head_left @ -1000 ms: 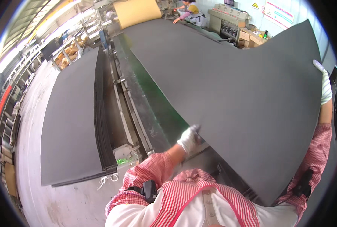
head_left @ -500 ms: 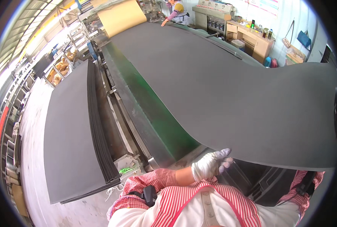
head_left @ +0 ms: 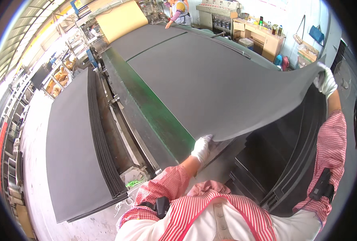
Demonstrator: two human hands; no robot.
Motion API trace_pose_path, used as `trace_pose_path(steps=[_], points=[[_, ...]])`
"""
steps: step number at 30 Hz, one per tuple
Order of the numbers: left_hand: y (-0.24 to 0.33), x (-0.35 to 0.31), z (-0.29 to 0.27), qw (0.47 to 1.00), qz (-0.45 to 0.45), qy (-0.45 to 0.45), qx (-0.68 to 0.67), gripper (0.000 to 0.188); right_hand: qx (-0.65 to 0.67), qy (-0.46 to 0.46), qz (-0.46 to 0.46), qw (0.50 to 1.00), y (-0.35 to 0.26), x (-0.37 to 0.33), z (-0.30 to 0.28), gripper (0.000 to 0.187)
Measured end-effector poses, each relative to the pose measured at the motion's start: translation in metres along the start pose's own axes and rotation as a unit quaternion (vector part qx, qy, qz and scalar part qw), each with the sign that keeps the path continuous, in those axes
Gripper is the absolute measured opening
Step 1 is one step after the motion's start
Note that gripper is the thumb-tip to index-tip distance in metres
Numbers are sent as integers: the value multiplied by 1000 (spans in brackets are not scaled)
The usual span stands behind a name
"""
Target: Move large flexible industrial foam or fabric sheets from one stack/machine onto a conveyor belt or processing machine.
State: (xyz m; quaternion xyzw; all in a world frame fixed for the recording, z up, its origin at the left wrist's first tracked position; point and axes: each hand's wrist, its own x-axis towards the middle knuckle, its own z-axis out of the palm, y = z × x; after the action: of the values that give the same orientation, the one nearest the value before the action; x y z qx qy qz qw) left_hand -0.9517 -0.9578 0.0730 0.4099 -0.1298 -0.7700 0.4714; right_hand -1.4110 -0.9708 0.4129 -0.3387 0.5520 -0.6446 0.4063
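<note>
well, left hand (head_left: 201,148): pinching a dark sheet (head_left: 226,88), near-left corner
right hand (head_left: 326,81): gripping its raised right corner
green surface (head_left: 149,106): along its left edge

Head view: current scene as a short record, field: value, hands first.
left hand: gloved, grip at the near left corner of the gray sheet
right hand: gloved, grip on the sheet's right corner, held up
sheet shape: far part flat, near edge curving up to the right
under sheet: green belt, bare along the left
beyond sheet: narrow dark gap, then another gray piece
left side: stack of gray sheets
far end: yellow sheet; co-worker's hand at the gray material
</note>
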Motion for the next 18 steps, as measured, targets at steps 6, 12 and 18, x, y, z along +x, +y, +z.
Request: trace_pose_path(steps=[6, 12, 18], points=[[38, -3, -33, 993, -7, 33, 117, 40, -241, 0, 132, 961, 15, -3, 8, 66], [94, -103, -206, 556, 197, 383, 711, 80, -341, -41, -92, 935, -27, -66, 81, 63], [111, -289, -386, 400, -81, 595, 693, 80, -499, -433, -239, 711, 11, -151, 257, 53]])
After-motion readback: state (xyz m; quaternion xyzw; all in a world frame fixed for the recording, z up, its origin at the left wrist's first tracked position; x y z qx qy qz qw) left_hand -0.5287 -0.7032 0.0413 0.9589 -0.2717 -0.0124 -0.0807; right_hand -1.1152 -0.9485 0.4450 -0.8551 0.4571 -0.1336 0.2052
